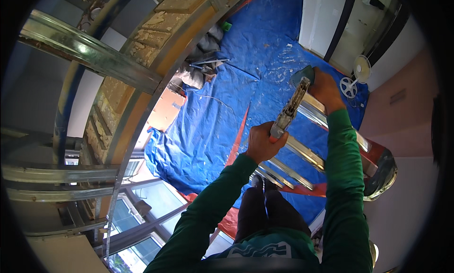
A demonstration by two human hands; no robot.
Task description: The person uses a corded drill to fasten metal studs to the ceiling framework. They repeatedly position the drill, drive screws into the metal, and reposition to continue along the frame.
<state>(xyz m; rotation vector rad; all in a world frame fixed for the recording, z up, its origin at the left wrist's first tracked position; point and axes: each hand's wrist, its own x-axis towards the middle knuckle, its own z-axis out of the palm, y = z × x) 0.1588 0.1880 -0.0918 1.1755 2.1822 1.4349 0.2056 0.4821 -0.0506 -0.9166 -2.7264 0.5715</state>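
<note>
Beneath me is an aluminium ladder (295,152) with red parts. My left hand (262,143) is closed round the orange-and-grey grip of a worn, grimy metal hand tool (292,107), which points away from me. Just beyond, my right hand (326,91) is closed on a teal object (298,75) by the tool's far end; that object is partly hidden and I cannot make out what it is.
Blue sheeting (217,117) covers the floor below. Curved ceiling framing (142,69) with metal channels (80,53) arches along my left. Grey sacks (194,74), a cardboard sheet (163,110), a white fan (362,69) and windows (153,197) are around.
</note>
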